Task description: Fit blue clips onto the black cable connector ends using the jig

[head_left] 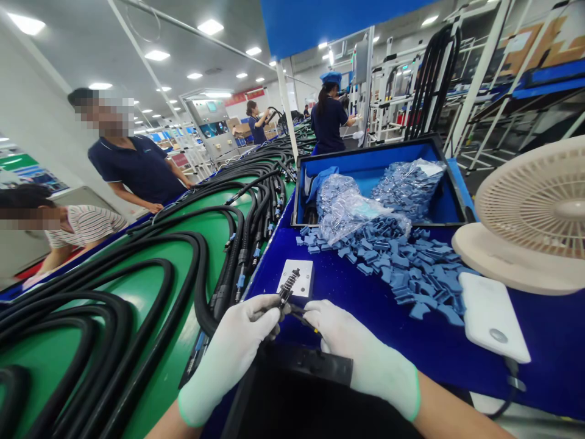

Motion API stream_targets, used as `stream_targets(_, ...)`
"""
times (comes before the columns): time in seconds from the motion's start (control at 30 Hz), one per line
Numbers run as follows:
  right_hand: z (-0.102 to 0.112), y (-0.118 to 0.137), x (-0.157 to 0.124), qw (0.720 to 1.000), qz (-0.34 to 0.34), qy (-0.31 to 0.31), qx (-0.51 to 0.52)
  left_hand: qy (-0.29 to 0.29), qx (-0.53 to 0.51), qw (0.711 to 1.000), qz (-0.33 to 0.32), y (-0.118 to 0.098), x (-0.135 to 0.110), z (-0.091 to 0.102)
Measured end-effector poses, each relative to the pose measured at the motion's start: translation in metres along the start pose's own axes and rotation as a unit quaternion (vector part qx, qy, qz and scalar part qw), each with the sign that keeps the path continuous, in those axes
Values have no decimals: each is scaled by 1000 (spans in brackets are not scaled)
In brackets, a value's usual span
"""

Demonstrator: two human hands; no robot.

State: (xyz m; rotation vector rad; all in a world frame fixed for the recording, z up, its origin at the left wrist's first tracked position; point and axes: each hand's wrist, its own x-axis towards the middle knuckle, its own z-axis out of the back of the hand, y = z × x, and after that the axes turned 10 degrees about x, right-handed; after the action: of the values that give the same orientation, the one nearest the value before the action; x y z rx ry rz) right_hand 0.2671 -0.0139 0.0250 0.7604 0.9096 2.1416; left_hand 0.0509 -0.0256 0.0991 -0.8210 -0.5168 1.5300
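Note:
My left hand (240,344), in a white glove, pinches a dark, spring-like cable end fitting (289,284) between thumb and fingers. The fitting points up and away, over a white block with holes (304,279); whether it touches the block I cannot tell. Just to the right, my gloved right hand (350,335) has its fingers closed on a thin black cable (299,313) beside the fitting. Something small and yellow shows at the right fingertips. A black box-like object (306,366) lies below both hands.
Many small blue clips (397,262) are heaped on the blue table, before a blue bin (365,161) holding plastic bags of them. A fan (548,201) and a white device (493,314) stand right. Black hoses (192,268) cover the green conveyor (150,292); several people work beyond.

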Motion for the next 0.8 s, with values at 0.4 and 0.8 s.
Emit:
stream_targets(0.4,5,5,-8,994,-65,-48,68,-86,205,967,-126,-29,21,-12)
stream_targets(0.8,-12,-22,10,991,-121,-50,-12,-47,136,983,-111,-17,27,-16)
